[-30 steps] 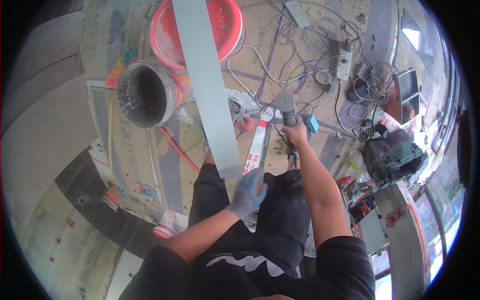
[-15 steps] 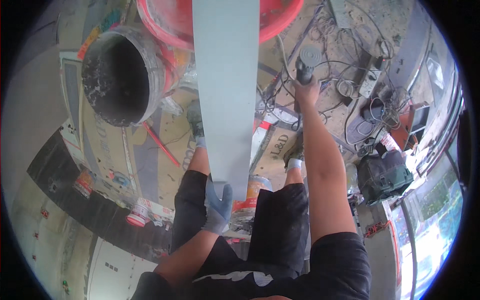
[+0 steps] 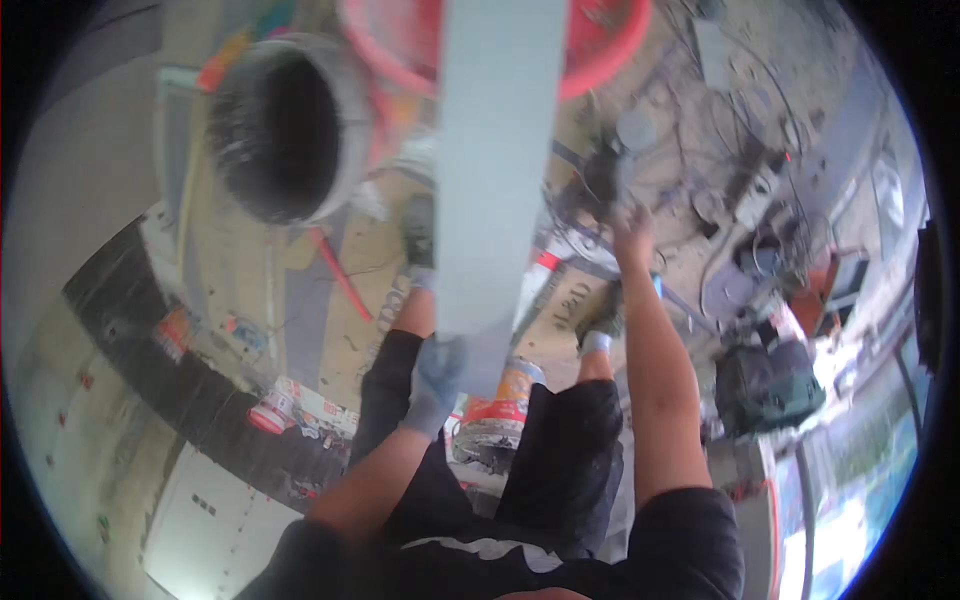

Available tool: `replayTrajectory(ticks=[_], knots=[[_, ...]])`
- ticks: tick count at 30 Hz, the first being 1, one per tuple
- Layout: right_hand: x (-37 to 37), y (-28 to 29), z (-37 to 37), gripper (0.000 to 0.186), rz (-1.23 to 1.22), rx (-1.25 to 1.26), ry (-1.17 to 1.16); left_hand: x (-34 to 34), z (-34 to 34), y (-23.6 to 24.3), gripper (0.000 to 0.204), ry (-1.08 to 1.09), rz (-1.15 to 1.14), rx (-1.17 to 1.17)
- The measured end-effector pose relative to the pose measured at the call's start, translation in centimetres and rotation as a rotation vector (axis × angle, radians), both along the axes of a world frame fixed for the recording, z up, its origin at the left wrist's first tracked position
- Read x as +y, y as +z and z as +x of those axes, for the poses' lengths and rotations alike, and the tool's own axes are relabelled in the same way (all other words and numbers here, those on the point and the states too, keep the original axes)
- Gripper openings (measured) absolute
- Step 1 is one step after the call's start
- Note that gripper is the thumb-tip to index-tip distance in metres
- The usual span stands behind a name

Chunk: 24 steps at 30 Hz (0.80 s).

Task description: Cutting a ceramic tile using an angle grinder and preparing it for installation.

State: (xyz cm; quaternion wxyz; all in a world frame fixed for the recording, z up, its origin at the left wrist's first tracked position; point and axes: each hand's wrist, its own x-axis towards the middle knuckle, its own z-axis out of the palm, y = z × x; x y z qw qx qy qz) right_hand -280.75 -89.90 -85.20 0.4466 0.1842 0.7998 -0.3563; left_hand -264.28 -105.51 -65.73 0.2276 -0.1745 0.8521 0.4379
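The gloved left hand (image 3: 435, 380) has a closed grip on the bottom of the long grey board (image 3: 495, 170), and right of the board the right hand (image 3: 628, 215) grips a dark tool (image 3: 605, 170).

Panel (image 3: 495, 170): centre, runs near to far, over legs.
L hand (image 3: 435, 380): at panel's near end, holding it.
R hand (image 3: 625, 215): right of panel, on tool (image 3: 605, 175).
Bucket (image 3: 285, 125): far left of panel.
Tub (image 3: 600, 40): far, behind panel.
Can (image 3: 500, 410): near, betw. legs.
Machine (image 3: 765, 385): right of R arm.
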Motion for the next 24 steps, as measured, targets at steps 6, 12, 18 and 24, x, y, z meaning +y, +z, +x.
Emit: replayTrajectory(ticks=[6, 12, 18, 24], knots=[[-18.2, 14.6, -13.8, 0.072, -0.023, 0.423, 0.048, -11.3, -1.1, 19.8, 0.043, 0.499, -0.438, 0.146], [-26.1, 39.9, -27.8, 0.069, -0.167, 0.847, -0.032, -12.7, -6.2, 39.8, 0.059, 0.601, -0.807, 0.452], [-35.7, 68.8, -35.9, 0.066, -0.156, 1.339, 0.087, -14.2, -5.2, 60.0, 0.049, 1.012, -0.042, 0.533], [-47.2, 90.0, -29.9, 0.071, -0.226, 1.451, 0.207, -22.4, 0.4, 72.7, 0.039, 1.154, -0.062, 0.559]])
